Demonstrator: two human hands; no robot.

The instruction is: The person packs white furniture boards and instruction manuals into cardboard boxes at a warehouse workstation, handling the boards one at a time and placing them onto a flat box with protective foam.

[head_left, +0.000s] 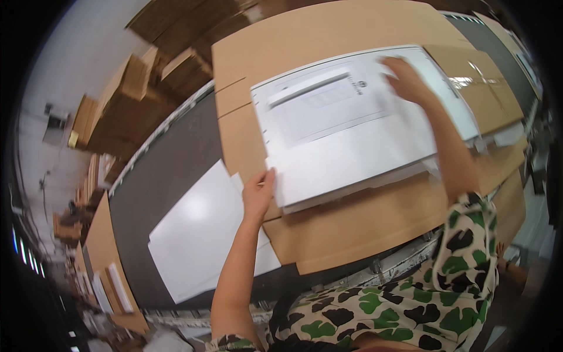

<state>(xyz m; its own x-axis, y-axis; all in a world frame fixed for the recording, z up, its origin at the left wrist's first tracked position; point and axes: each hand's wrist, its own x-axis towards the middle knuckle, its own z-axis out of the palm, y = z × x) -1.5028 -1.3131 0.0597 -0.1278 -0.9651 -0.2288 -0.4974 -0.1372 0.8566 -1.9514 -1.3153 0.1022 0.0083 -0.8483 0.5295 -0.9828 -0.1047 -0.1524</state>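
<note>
A stack of white panels (352, 158) lies on a flattened cardboard sheet (346, 234). On its top rests a printed paper sheet (334, 117), and across the paper sits a long narrow white bar (309, 87). My left hand (258, 196) is closed at the near left edge of the stack, its fingertips pressed against the side. Over the far right part of the top panel, my right hand (404, 82) is blurred by motion, with its fingers apart and nothing seen in them.
Beneath the cardboard runs a dark conveyor belt (170, 152) with metal side rails. Loose white panels (205, 229) lie on it to the left. A taped brown cardboard piece (481, 88) adjoins the stack on the right. Cardboard boxes (123, 88) stand beyond the belt.
</note>
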